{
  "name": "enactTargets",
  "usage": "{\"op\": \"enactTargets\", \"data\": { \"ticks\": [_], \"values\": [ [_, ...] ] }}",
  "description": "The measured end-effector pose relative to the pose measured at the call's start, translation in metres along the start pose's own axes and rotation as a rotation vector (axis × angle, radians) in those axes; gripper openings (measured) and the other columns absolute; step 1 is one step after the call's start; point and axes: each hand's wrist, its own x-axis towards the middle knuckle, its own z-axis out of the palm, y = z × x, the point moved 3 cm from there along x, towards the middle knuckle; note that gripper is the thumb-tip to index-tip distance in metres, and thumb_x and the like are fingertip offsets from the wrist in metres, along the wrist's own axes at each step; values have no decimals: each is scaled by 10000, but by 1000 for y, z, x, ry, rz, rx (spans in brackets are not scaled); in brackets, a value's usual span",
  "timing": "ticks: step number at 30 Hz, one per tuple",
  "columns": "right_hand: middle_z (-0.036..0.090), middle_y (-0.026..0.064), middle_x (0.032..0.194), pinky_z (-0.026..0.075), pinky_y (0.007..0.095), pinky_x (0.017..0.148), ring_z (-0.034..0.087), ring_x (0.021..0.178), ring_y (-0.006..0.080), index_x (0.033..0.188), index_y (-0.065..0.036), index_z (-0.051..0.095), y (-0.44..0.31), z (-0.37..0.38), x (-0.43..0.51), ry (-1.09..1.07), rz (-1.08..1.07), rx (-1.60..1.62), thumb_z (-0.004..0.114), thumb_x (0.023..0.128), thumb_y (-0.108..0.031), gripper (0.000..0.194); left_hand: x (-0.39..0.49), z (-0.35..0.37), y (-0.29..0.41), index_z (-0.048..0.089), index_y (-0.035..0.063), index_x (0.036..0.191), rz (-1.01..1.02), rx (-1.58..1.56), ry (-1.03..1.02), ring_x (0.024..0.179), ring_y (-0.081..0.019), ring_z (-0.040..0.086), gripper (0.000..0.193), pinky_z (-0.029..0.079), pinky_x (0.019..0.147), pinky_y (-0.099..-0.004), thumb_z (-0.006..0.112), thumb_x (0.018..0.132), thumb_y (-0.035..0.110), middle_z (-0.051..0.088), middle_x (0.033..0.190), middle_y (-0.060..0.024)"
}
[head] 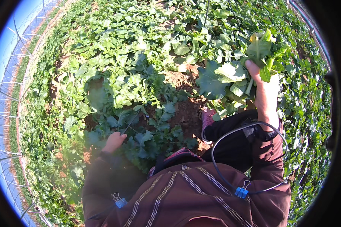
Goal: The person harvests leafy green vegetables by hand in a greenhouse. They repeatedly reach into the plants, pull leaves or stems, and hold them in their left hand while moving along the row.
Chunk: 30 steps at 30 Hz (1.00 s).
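Note:
My right hand is raised at the upper right, gripping a bunch of broad leafy greens. The thumb presses across the stems; large leaves spread to the left of the fist, and lighter green tips stick out above it. Low among the shaded plants at centre left is my left hand, its fingers closed around a slender dark tool. This tool slants up and right into the leaves, so I cannot tell its tip or exact kind. Shaded leafy plants stand just right of that hand.
Leafy crop plants cover the ground, with brown soil showing between them. My pink shoe rests on the soil. A cable loops from my right sleeve to a blue binder clip. Bare hoops line the far left.

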Motion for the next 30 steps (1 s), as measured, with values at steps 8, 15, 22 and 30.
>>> {"op": "enactTargets", "data": {
  "ticks": [8, 15, 22, 30],
  "values": [
    [606, 11, 828, 437, 234, 662, 539, 711, 80, 955, -8, 606, 4, 8, -5, -23, 50, -2, 689, 744, -161, 274, 77, 80, 28, 551, -16, 871, 33, -179, 240, 882, -400, 570, 451, 443, 760, -473, 503, 830, 431, 600, 903, -235],
    [614, 43, 882, 449, 252, 676, 564, 732, 108, 1006, -7, 592, 8, 8, -6, -25, 65, -11, 681, 741, -166, 321, 136, 151, 19, 611, 27, 931, 171, -29, -68, 875, -406, 563, 320, 444, 778, -458, 493, 829, 306, 596, 907, -243],
    [605, 44, 966, 440, 277, 797, 569, 849, 141, 1038, -13, 590, 21, 3, -3, -38, 89, -113, 662, 751, -108, 311, 150, 176, 14, 653, 13, 903, 277, 126, -270, 939, -355, 573, 355, 456, 806, -428, 466, 812, 301, 608, 983, -201],
    [604, 46, 985, 443, 280, 811, 565, 887, 141, 1040, -31, 593, 31, 11, -2, -41, 144, -27, 664, 760, -128, 305, 141, 144, 35, 596, 35, 896, -23, -210, 195, 800, -352, 598, 294, 475, 726, -426, 522, 818, 309, 613, 807, -202]
  ]
}}
